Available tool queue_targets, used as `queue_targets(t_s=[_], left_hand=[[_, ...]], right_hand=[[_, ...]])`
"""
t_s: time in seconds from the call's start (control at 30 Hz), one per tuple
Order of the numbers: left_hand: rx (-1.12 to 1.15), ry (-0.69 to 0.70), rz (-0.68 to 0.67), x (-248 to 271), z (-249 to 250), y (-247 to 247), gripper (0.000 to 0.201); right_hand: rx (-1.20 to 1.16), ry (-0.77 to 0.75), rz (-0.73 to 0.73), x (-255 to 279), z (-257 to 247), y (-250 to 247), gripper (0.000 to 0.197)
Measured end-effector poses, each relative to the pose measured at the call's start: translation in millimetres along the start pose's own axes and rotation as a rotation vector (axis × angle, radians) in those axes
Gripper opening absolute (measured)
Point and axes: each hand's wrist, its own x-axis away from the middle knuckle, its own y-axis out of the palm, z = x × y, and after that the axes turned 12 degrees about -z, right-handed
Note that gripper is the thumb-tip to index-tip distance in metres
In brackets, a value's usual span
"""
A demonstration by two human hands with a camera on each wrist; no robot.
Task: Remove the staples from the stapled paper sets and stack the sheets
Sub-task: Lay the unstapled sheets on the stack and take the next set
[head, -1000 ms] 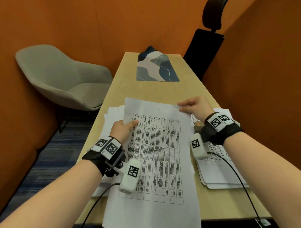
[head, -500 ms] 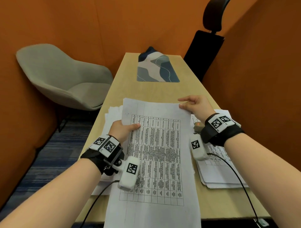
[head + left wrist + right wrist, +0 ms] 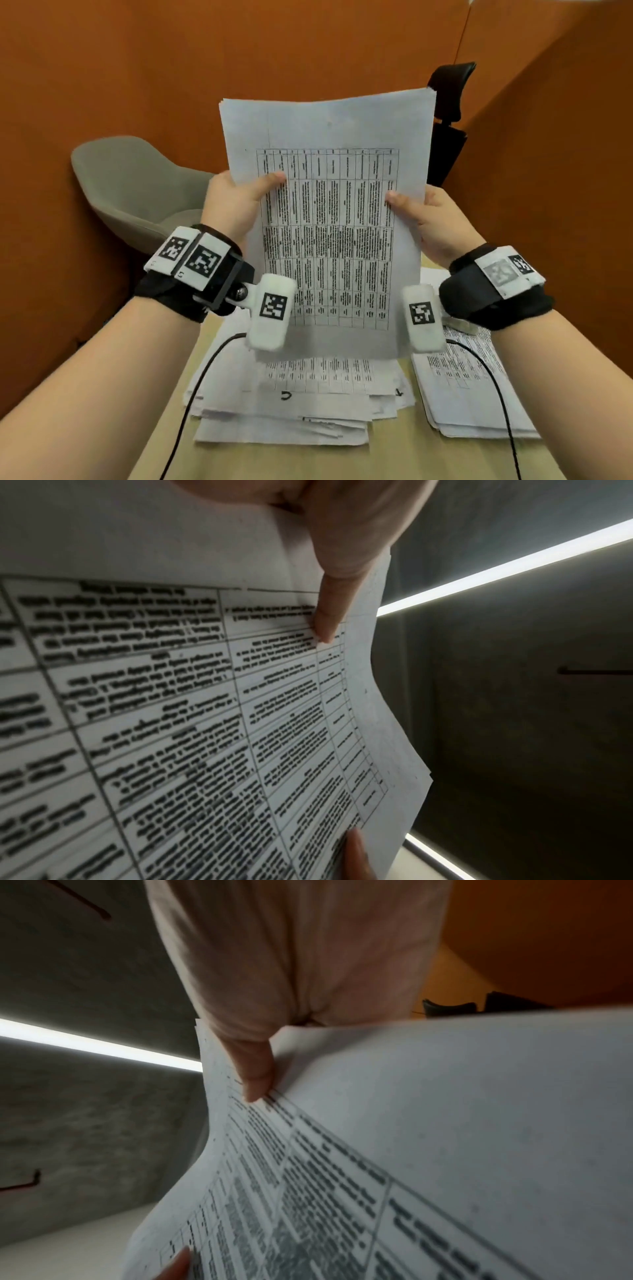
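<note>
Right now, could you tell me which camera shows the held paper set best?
The head view: the whole paper set shows upright between both hands, edges and table visible. The left wrist view and the right wrist view each show only one blurred side with a thumb.

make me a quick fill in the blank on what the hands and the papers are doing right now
1. The printed white paper set is held upright by ____ hands.
2. The left hand grips the set's ____ edge, while the right hand grips the opposite one.
3. The messy pile of white sheets lies on the light wooden table, directly ____ the raised set.
4. The grey shell chair stands on the person's ____ side.

Missing words: both; left; below; left
</note>
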Motion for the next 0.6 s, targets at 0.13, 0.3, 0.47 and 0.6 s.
queue_targets(t_s=[0.13,0.3,0.47,0.6], left_hand=[[-0.01,0.102,-0.031,-1,18,-2,0.016],[-0.05,0.076,-0.069,4,3,-3,0.021],[-0.019,0.053,-0.057,3,-6,-3,0.018],[0.005,0.044,-0.047,6,-15,-2,0.019]], right_hand=[[-0.048,-0.118,0.01,1,-12,10,0.056],[-0.114,-0.28,-0.076,-2,-18,15,0.06],[-0.085,-0.321,-0.101,-7,-24,22,0.041],[-0.034,-0.318,-0.028,-9,-19,27,0.03]])
